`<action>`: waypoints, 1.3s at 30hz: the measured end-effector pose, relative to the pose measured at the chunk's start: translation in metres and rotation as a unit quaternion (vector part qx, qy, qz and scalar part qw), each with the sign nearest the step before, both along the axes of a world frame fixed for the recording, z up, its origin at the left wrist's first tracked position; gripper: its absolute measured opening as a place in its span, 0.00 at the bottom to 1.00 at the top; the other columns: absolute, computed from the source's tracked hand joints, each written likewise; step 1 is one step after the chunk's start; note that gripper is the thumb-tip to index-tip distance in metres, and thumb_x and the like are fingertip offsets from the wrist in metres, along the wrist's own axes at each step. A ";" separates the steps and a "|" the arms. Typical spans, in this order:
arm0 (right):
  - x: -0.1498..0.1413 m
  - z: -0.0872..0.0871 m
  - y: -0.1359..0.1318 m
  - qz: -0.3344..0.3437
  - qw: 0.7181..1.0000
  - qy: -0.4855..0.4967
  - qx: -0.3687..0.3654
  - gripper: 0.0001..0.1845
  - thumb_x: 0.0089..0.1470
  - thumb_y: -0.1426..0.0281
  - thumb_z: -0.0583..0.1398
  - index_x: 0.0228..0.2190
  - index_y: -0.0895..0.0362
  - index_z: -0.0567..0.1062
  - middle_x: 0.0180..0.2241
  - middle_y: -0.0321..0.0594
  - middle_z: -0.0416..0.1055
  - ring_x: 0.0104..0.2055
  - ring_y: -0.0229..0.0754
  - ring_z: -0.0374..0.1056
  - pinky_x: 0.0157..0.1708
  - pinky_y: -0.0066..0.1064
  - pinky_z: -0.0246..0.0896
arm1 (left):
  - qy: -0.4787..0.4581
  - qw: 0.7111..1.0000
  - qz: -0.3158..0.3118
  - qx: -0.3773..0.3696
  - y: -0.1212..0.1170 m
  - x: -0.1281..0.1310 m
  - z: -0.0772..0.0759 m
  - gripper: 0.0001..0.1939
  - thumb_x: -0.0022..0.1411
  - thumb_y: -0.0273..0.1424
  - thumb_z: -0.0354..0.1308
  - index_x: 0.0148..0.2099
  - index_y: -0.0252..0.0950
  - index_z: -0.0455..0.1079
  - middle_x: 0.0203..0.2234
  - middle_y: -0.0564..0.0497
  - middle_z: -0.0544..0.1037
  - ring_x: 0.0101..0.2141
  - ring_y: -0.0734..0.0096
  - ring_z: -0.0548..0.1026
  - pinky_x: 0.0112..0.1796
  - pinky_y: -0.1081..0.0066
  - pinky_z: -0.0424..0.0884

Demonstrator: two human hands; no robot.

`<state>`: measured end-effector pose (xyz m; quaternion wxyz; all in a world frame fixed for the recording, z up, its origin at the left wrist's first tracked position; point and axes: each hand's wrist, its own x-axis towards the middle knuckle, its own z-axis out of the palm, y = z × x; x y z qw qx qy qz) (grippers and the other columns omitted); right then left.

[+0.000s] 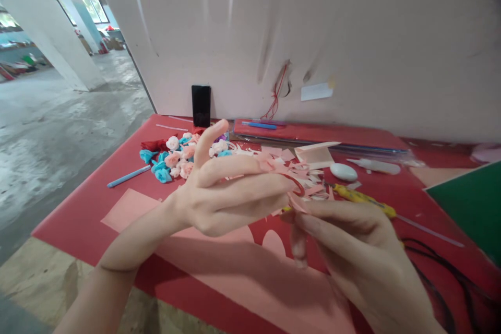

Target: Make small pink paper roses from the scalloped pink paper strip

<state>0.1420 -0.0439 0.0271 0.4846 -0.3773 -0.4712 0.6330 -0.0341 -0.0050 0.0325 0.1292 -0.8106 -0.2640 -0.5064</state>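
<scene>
A small piece of pink paper (298, 203) is pinched in my right hand (360, 250), in front of me and above the red table. My left hand (230, 193) reaches in from the left, one finger raised and the others closed together, their tips meeting the same paper. At these fingertips shows a thin red curved strip (295, 183), its kind unclear. Something small and yellow peeks out below, mostly hidden by the hands. Beneath both hands lies a large pink paper sheet (250, 276); pink and cream paper scraps (313, 175) are strewn behind them.
White, pink, blue and red paper flowers (172, 159) are heaped at the left behind a blue pen (129, 176). A black phone (201, 106) leans on the white panel. A yellow glue gun (364, 199), a white oval object (343, 171) and a green board (469, 209) are on the right.
</scene>
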 end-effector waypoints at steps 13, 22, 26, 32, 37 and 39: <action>0.002 -0.012 0.007 -0.100 0.917 -0.175 0.343 0.15 0.48 0.80 0.60 0.26 0.47 0.79 0.17 0.27 0.72 0.17 0.32 0.67 0.20 0.21 0.67 | -0.096 0.936 -0.202 -0.270 -0.005 0.010 0.003 0.03 0.61 0.27 0.56 0.33 0.34 0.69 0.28 0.50 0.78 0.32 0.72 0.72 0.38 0.68 0.68; 0.005 -0.015 0.006 -0.194 0.759 -0.360 0.507 0.11 0.50 0.79 0.58 0.30 0.51 0.73 0.25 0.32 0.78 0.25 0.35 0.74 0.29 0.24 0.71 | -0.130 0.901 -0.217 -0.353 -0.007 0.012 0.002 0.05 0.56 0.22 0.59 0.29 0.34 0.66 0.25 0.53 0.74 0.30 0.76 0.72 0.36 0.74 0.69; 0.002 -0.015 0.009 -0.216 0.676 -0.394 0.584 0.10 0.51 0.82 0.58 0.30 0.55 0.71 0.20 0.35 0.75 0.22 0.34 0.71 0.25 0.23 0.68 | -0.123 0.888 -0.199 -0.396 -0.007 0.012 0.003 0.07 0.57 0.22 0.57 0.27 0.34 0.64 0.24 0.54 0.72 0.29 0.78 0.70 0.35 0.76 0.67; 0.011 -0.009 0.020 -0.166 0.614 -0.410 0.654 0.10 0.51 0.84 0.59 0.31 0.57 0.71 0.25 0.39 0.77 0.27 0.37 0.74 0.31 0.26 0.70 | -0.102 0.826 -0.227 -0.505 -0.005 0.005 0.009 0.07 0.58 0.24 0.56 0.27 0.34 0.64 0.25 0.55 0.72 0.29 0.79 0.69 0.33 0.78 0.66; 0.020 -0.006 0.024 -0.097 0.634 -0.409 0.650 0.09 0.53 0.81 0.56 0.33 0.55 0.71 0.27 0.40 0.78 0.30 0.39 0.75 0.32 0.28 0.72 | -0.091 0.787 -0.249 -0.557 -0.004 0.003 0.013 0.06 0.56 0.25 0.56 0.27 0.35 0.65 0.25 0.55 0.71 0.28 0.78 0.70 0.30 0.77 0.68; 0.022 -0.005 0.024 -0.077 0.651 -0.403 0.638 0.10 0.52 0.80 0.56 0.33 0.54 0.71 0.28 0.40 0.79 0.30 0.40 0.76 0.32 0.29 0.73 | -0.086 0.776 -0.243 -0.576 -0.003 0.003 0.013 0.06 0.55 0.26 0.57 0.26 0.35 0.65 0.25 0.55 0.70 0.26 0.78 0.69 0.27 0.76 0.68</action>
